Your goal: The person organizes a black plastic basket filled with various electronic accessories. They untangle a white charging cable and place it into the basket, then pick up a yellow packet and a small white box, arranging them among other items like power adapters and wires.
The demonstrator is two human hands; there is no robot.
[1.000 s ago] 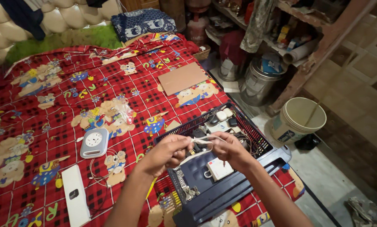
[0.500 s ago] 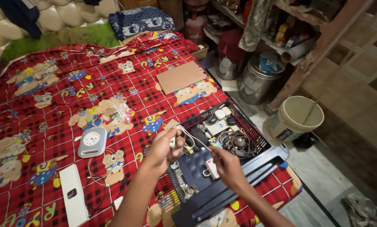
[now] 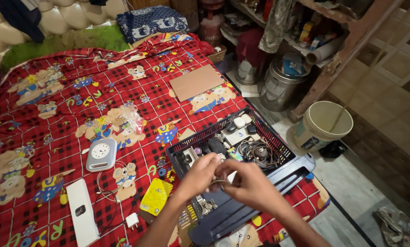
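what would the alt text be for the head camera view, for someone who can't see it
A person's left hand and right hand meet over a dark plastic basket of chargers and tangled cables, pinching a thin pale cable between the fingers. The basket sits on a red cartoon-print bedsheet, with a grey socket adapter and a yellow packet lying nearby.

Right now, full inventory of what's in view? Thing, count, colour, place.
Plastic crate: 1, dark blue, bed's right edge, holding chargers and tangled cables.
Extension socket box: 1, grey and white, on the bedsheet left of the crate.
Long flat box: 1, white, lower left.
Packet: 1, yellow, beside the crate.
Cardboard sheet: 1, brown, upper bed.
Bedsheet: 1, red cartoon print.
Bucket: 1, cream, on the floor at right.
Metal drum: 1, grey, near the shelves.
Hands: left, right, together on a thin white cable over the crate.
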